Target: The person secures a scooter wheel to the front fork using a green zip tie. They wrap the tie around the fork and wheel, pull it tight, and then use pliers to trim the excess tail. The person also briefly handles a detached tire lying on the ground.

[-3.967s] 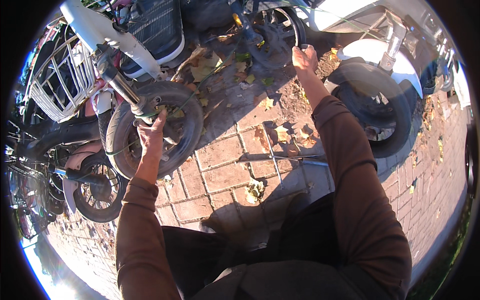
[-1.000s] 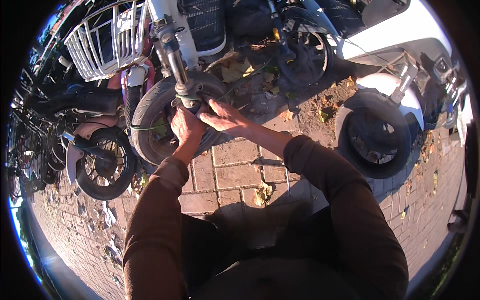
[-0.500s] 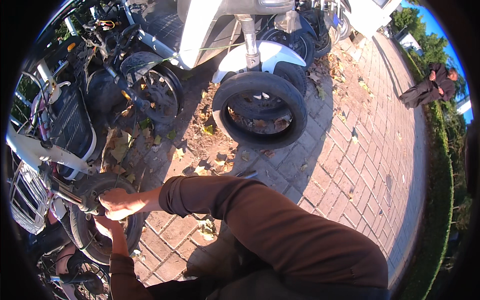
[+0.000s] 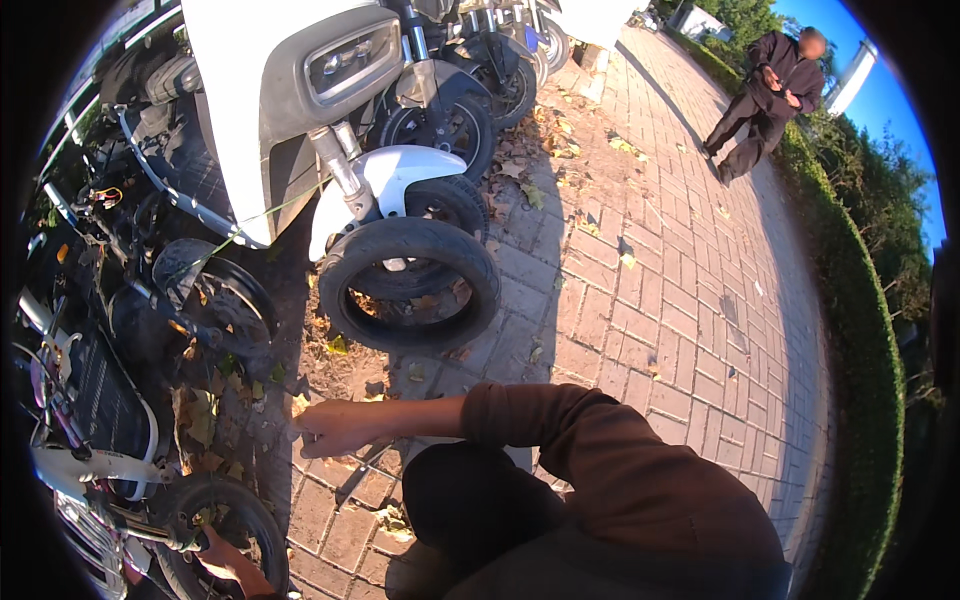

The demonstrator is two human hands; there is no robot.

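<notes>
At the lower left, a small scooter wheel (image 4: pixel 268 530) with a dark tyre is fitted to a metal fork (image 4: pixel 165 532). My left hand (image 4: pixel 228 562) reaches to its hub, fingers bent against the fork's lower end; what they pinch is hidden. Away from the wheel, above the paving, my right hand (image 4: pixel 335 428) has its fingers curled closed. Whatever may be inside them cannot be made out. Just below this hand, a dark slim tool (image 4: pixel 358 478) lies on the bricks. A loose black tyre (image 4: pixel 478 300) leans against the front wheel of a white scooter (image 4: pixel 235 100).
Several parked two-wheelers line the left and back, including a dark one with a bare front wheel (image 4: pixel 225 300). Dry leaves (image 4: pixel 395 520) lie scattered over the brick paving (image 4: pixel 680 340). A person in dark clothes (image 4: pixel 770 95) stands far right by a hedge (image 4: pixel 850 300).
My right hand has left the hub and moved right, over the paving. My left hand stays at the wheel. The view has swung right, bringing the standing person further into the picture.
</notes>
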